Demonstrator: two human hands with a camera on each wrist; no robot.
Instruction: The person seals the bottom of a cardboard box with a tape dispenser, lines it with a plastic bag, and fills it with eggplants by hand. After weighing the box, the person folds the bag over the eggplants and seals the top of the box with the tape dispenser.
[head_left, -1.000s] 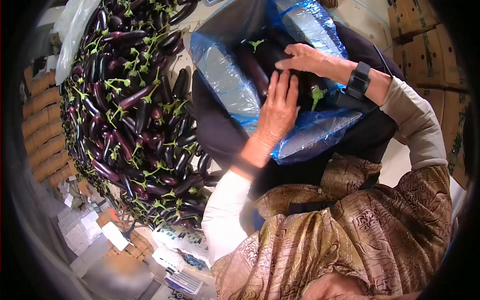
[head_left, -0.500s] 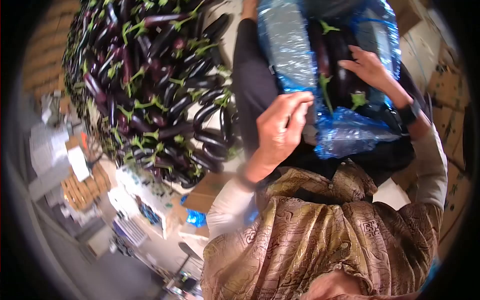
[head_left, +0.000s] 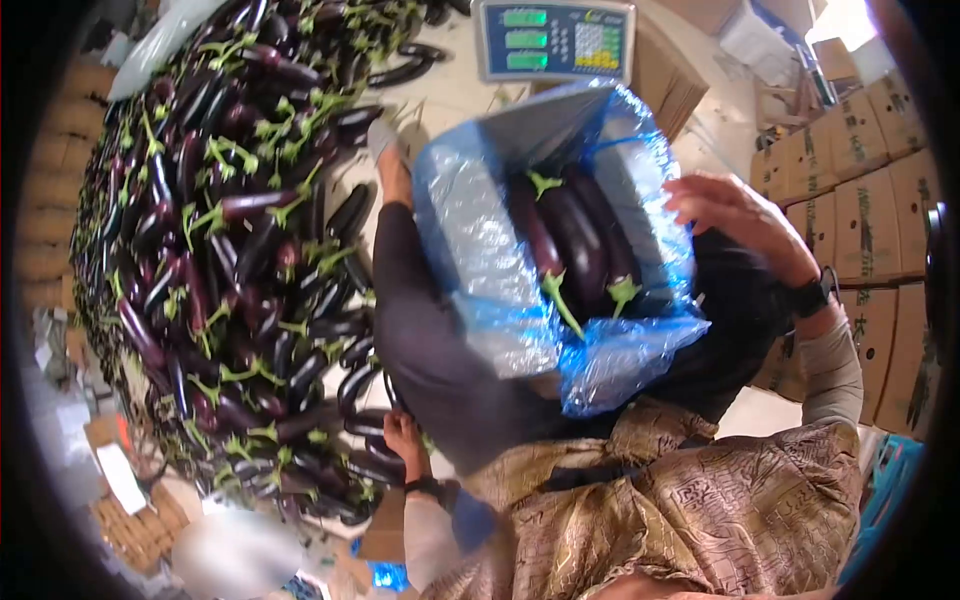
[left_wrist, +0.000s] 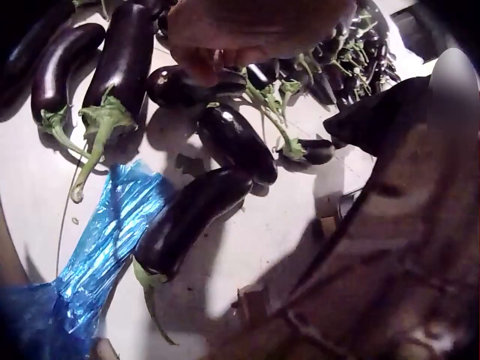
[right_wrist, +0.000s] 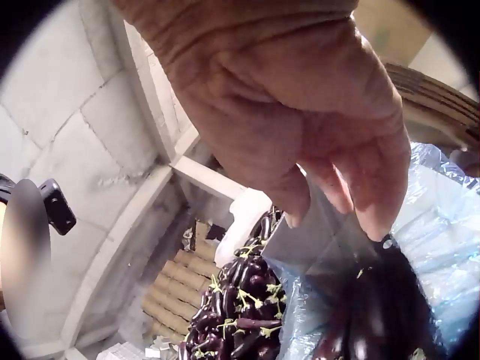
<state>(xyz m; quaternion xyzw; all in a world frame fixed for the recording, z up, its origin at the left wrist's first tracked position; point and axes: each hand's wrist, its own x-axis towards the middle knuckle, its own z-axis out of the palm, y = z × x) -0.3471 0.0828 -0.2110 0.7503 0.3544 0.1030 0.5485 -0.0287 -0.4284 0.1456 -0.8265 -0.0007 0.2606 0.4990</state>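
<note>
Brown patterned fabric fills the near edge of the head view — the person's top, above dark trousers [head_left: 450, 370]. On the lap sits a box [head_left: 560, 115] lined with a blue plastic bag [head_left: 470, 250], tilted toward the camera. Inside lie a few dark purple eggplants [head_left: 575, 245], side by side, green stems pointing toward the person.

Left hand [head_left: 403, 438] — low beside the left leg, at the near edge of the heap on the floor. In the wrist view its fingers [left_wrist: 225, 56] are loosely curled and hang just above loose eggplants on the pale floor; they hold nothing. Nearest to them is one eggplant [left_wrist: 191, 81]; another [left_wrist: 191, 221] lies partly on a scrap of blue plastic [left_wrist: 105, 247].

Right hand [head_left: 735, 215] — raised at the right rim of the box, fingers relaxed and spread, palm down. The wrist view shows the fingertips [right_wrist: 375, 210] just above the plastic liner; whether they touch it I cannot tell. Nothing is gripped. A black strap [head_left: 815, 293] sits on that wrist.

Left of the box, a large heap of eggplants [head_left: 220, 250] covers the floor. Beyond the box stands a scale [head_left: 555, 38] with green lit digits. Stacked cardboard cartons [head_left: 870, 190] line the right side.
</note>
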